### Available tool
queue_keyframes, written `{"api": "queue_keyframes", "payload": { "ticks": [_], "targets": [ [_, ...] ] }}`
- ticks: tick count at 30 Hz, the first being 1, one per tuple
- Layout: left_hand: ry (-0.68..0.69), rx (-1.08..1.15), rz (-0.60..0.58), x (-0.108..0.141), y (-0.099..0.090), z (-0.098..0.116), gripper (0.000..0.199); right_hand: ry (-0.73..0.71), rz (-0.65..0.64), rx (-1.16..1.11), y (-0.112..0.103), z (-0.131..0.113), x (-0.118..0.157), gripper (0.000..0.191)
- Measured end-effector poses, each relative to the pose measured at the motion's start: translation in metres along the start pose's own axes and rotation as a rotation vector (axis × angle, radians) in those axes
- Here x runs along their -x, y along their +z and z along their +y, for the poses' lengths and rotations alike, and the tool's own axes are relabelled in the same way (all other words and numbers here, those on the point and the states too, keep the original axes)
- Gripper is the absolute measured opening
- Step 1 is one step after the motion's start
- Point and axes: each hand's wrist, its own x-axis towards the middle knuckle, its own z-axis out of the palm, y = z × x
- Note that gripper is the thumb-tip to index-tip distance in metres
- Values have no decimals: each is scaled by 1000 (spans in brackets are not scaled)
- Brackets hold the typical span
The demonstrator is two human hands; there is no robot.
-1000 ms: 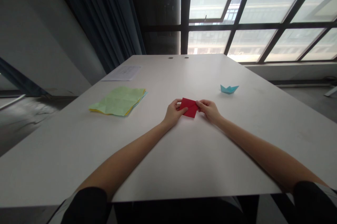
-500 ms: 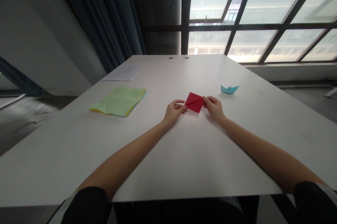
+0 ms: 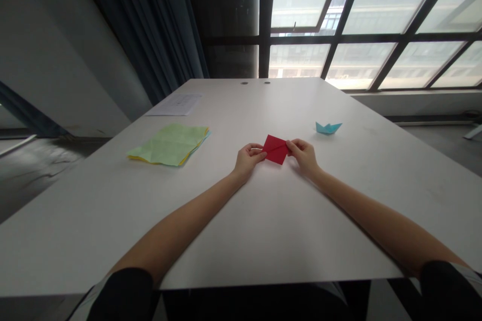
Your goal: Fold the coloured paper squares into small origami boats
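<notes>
A folded piece of red paper (image 3: 275, 149), shaped like a diamond with a crease or edge running across its middle, is held between both hands just above the table. My left hand (image 3: 247, 158) pinches its left corner between thumb and fingers. At the opposite corner, the thumb and fingertips of my right hand (image 3: 303, 153) are closed on the paper. Beyond my right hand stands a small blue paper boat (image 3: 328, 128).
To the left lies a stack of creased paper sheets (image 3: 171, 144), light green on top with yellow and blue edges below. A printed white sheet (image 3: 176, 104) rests farther back on the white table (image 3: 241, 240). Windows and a dark curtain (image 3: 150, 19) are behind.
Both hands and the red paper have shifted slightly left and toward me, the right hand more than the left. The grip on both corners stays the same.
</notes>
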Motion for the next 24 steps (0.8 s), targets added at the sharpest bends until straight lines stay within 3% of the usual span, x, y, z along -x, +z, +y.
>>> {"api": "queue_keyframes", "payload": {
  "ticks": [5,12,19,22,24],
  "targets": [
    [44,-6,74,0,2,1,35,121,-124,-113,3,1,2,30],
    [15,-67,5,4,4,5,34,68,-98,-34,4,0,3,25],
    [22,-117,-27,3,3,7,32,58,-268,135,4,-3,7,28],
    [41,-191,-44,2,1,4,28,-10,-259,268,4,-5,8,33],
    [59,-252,-9,1,-1,2,28,-150,-214,420,3,-6,9,36]
  ]
}}
